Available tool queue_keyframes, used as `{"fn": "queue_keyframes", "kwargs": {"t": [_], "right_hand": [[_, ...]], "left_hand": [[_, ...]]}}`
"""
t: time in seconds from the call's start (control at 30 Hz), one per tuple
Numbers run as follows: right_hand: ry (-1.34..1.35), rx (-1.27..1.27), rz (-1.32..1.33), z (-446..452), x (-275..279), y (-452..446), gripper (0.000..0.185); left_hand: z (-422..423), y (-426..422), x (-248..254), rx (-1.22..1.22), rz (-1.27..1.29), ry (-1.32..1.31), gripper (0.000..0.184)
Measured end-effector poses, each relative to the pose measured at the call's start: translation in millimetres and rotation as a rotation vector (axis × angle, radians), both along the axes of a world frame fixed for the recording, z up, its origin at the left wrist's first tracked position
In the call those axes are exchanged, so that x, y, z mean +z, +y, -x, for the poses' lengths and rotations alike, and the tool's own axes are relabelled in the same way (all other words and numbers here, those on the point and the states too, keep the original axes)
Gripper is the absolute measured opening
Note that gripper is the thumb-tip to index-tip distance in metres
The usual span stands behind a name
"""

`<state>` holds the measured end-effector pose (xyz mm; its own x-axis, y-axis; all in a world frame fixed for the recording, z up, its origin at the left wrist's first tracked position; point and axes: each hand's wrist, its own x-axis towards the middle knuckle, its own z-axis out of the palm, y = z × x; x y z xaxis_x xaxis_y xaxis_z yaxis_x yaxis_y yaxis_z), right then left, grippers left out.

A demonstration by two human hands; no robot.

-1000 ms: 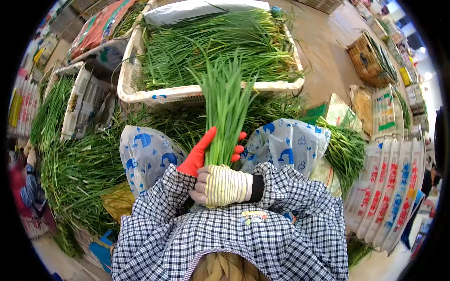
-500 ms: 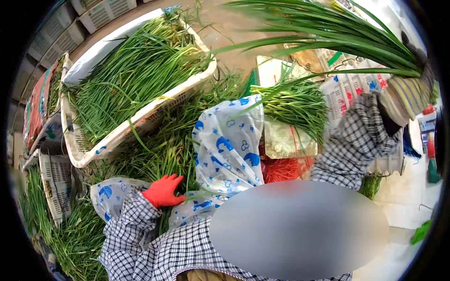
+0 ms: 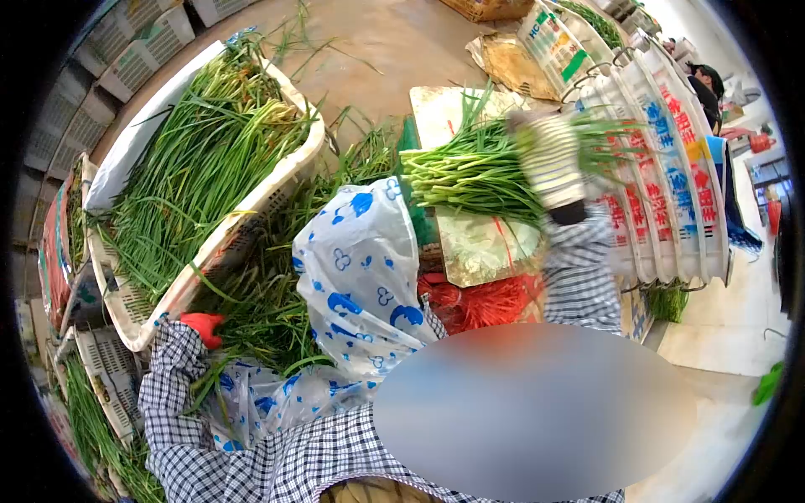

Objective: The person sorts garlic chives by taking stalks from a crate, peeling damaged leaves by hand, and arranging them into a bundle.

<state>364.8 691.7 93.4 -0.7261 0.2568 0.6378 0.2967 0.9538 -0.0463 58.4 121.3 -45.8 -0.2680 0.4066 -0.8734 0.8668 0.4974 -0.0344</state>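
On the right, my right hand (image 3: 549, 159), in a striped glove, lies over the leafy side of a green stalk bundle (image 3: 470, 172); its fingers are smeared by motion. The bundle rests on a pale, worn board (image 3: 486, 250), its light stem ends pointing left. My left hand (image 3: 204, 329), in a red glove, is low at the left, beside the near corner of the white crate (image 3: 243, 220) and above loose greens (image 3: 268, 323). Its fingers are mostly hidden. Long green stalks (image 3: 201, 159) fill the crate.
Red strings (image 3: 482, 303) lie below the board. Stacked white crates with printed lettering (image 3: 671, 176) stand at the right. Plastic covers with blue prints (image 3: 356, 268) are over my legs. Another person (image 3: 706, 88) is far off at the upper right. A blurred oval hides the lower middle.
The view has turned right. My right hand has swung from the raised far right down onto the bundle on the board. My left hand has moved left, to the crate's corner.
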Motion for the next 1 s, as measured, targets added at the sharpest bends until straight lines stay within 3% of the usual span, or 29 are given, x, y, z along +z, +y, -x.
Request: {"fn": "queue_keyframes", "kwargs": {"t": [0.03, 0.07, 0.13, 0.2, 0.27, 0.33, 0.43, 0.47, 0.57, 0.63, 0.67, 0.7, 0.77, 0.87, 0.9, 0.93, 0.97, 1.0], "right_hand": [[-0.033, 0.048, 0.112, 9.2, -23.8, -20.2, 0.015], [-0.063, 0.122, 0.314, 17.4, -54.1, -23.6, 0.011], [-0.359, 0.021, 0.21, 36.9, -79.9, -37.1, 0.013], [-0.352, 0.03, 0.157, 46.6, -84.1, -50.0, 0.015], [-0.313, 0.0, 0.132, 53.8, -89.4, -56.1, 0.017], [-0.351, -0.026, 0.124, 57.1, -81.8, -58.1, 0.021], [-0.493, 0.041, 0.246, 49.0, -62.8, -60.5, 0.072], [-0.426, 0.151, 0.274, 39.0, -60.5, -57.2, 0.099], [-0.473, 0.171, 0.113, 7.2, -42.1, -43.4, 0.113], [-0.549, 0.092, 0.11, -14.6, -41.9, -21.8, 0.123], [-0.64, 0.046, 0.103, -22.2, -45.9, -9.8, 0.124], [-0.731, 0.0, 0.099, -28.4, -51.5, 0.3, 0.125], [-0.724, 0.021, 0.078, -29.0, -69.1, 8.6, 0.121], [-0.625, 0.14, 0.167, -15.5, -81.8, 15.2, 0.102], [-0.641, 0.184, 0.09, -10.9, -89.7, 18.2, 0.094], [-0.705, 0.206, 0.092, -4.9, -79.7, 14.7, 0.091], [-0.77, 0.229, 0.097, 0.6, -69.9, 9.9, 0.088], [-0.762, 0.247, 0.038, 3.6, -72.4, 11.0, 0.089]], "left_hand": [[-4.1, 8.5, 0.8, 0.136, 0.032, -0.176, 0.073], [-11.6, 23.2, 10.6, 0.133, 0.039, -0.181, 0.073], [-31.5, 67.9, 56.7, 0.197, -0.456, -0.337, 0.057], [-50.0, 118.2, 113.0, 0.175, -0.694, -0.36, 0.043], [-59.4, 169.2, 158.7, 0.313, -0.817, -0.349, 0.037], [-55.7, 214.8, 173.0, 0.36, -1.068, -0.289, 0.033], [-52.0, 285.2, 168.5, 0.531, -1.371, -0.415, 0.035], [-54.8, 308.2, 167.4, 0.593, -1.402, -0.512, 0.039], [-61.5, 360.5, 159.1, 0.501, -1.274, -0.629, 0.048], [-65.0, 387.7, 145.2, 0.387, -1.234, -0.522, 0.047], [-65.9, 401.7, 134.5, 0.27, -1.192, -0.417, 0.047], [-64.7, 418.4, 117.4, 0.246, -1.206, -0.511, 0.048], [-65.2, 447.4, 67.4, 0.225, -1.213, -0.597, 0.05], [-74.4, 482.8, 12.9, -0.024, -1.273, -0.636, 0.056], [-77.2, 491.5, 6.2, -0.033, -1.194, -0.593, 0.057], [-80.0, 502.2, 2.3, 0.184, -1.134, -0.663, 0.07], [-80.0, 507.3, -1.8, 0.181, -1.131, -0.669, 0.07], [-85.3, 508.0, 17.5, 0.163, -0.946, -0.6, 0.081]]}}
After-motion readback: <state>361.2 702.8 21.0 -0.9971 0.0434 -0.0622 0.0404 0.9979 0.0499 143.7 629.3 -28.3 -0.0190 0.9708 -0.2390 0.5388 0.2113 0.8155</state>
